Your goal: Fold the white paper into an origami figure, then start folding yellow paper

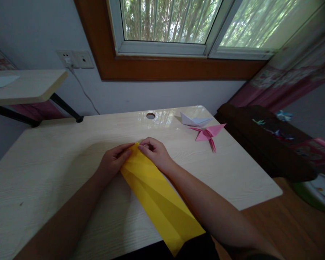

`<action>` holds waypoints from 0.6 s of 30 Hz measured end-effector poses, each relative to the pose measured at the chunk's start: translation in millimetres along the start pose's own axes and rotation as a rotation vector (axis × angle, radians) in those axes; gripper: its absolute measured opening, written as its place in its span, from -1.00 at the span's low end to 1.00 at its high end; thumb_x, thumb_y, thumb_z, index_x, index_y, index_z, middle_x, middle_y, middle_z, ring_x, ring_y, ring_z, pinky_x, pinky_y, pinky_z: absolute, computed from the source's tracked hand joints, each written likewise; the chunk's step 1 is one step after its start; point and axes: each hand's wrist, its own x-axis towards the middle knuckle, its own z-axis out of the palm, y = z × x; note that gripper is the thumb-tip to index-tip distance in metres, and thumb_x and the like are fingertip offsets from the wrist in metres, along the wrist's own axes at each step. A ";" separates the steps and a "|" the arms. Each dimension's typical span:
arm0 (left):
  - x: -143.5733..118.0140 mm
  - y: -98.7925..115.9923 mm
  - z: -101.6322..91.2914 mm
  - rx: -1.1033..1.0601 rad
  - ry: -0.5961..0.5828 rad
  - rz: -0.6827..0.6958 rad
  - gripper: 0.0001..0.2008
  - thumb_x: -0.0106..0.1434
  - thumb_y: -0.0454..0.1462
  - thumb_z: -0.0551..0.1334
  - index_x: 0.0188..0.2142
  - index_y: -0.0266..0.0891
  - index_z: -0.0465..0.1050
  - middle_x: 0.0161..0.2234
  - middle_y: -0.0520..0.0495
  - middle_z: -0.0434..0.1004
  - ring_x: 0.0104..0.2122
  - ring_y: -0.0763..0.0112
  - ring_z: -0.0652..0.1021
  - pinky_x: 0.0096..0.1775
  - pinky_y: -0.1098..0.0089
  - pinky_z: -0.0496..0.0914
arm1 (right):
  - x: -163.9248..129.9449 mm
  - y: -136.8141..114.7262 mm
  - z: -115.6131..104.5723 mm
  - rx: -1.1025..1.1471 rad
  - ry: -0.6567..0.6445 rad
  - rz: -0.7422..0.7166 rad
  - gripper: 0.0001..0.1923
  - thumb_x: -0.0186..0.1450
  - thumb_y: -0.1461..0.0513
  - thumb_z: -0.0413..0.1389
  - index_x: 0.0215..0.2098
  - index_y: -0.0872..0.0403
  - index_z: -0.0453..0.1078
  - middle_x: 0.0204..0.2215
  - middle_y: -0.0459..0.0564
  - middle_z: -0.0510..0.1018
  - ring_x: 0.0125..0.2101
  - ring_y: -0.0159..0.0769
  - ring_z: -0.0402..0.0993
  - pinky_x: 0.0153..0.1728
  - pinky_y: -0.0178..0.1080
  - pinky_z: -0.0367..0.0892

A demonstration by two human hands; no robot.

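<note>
Together both hands (135, 157) pinch creased, glossy yellow paper (159, 198) on pale woodgrain desk (56, 162).

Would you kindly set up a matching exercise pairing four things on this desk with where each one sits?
Things:
1. yellow paper
2. pink paper crane
3. white paper boat
4. round cable hole

Places:
A. at the far edge of the desk, left of the folded figures
B. under both hands, running to the near edge
C. farthest right of the folded figures, just nearer than the boat
D. far right part, just behind the crane

Pairs: 1-B, 2-C, 3-D, 4-A. The left hand and right hand press the yellow paper's far tip.
</note>
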 end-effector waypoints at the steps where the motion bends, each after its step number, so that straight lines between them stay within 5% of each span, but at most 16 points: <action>1: -0.4 -0.2 0.4 -0.008 0.012 -0.009 -0.48 0.29 0.05 0.29 0.12 -0.17 0.54 0.03 -0.16 0.64 -0.02 0.12 0.62 0.01 0.25 0.52 | 0.1 -0.4 0.2 0.010 0.000 0.012 -0.72 0.31 -0.01 0.19 -0.26 0.02 0.47 -0.50 -0.13 0.45 -0.50 -0.37 0.29 -0.46 -0.30 0.18; 9: -1.9 3.0 2.6 -0.034 0.002 -0.050 -0.47 0.27 0.05 0.32 0.12 -0.15 0.54 0.04 -0.14 0.63 0.00 0.14 0.61 0.02 0.26 0.51 | 0.2 -4.6 2.3 0.130 0.044 0.044 -0.68 0.23 -0.04 0.27 -0.31 0.02 0.43 -0.57 -0.19 0.34 -0.54 -0.39 0.23 -0.48 -0.30 0.15; 18: -1.0 0.6 2.4 -0.020 -0.006 -0.051 -0.44 0.27 0.05 0.32 0.17 -0.15 0.50 0.02 -0.13 0.65 -0.04 0.15 0.63 -0.02 0.28 0.53 | 3.7 1.0 5.4 0.252 0.057 0.072 -0.66 0.18 0.00 0.31 -0.22 0.00 0.41 -0.35 -0.08 0.53 -0.34 -0.31 0.45 -0.29 -0.25 0.37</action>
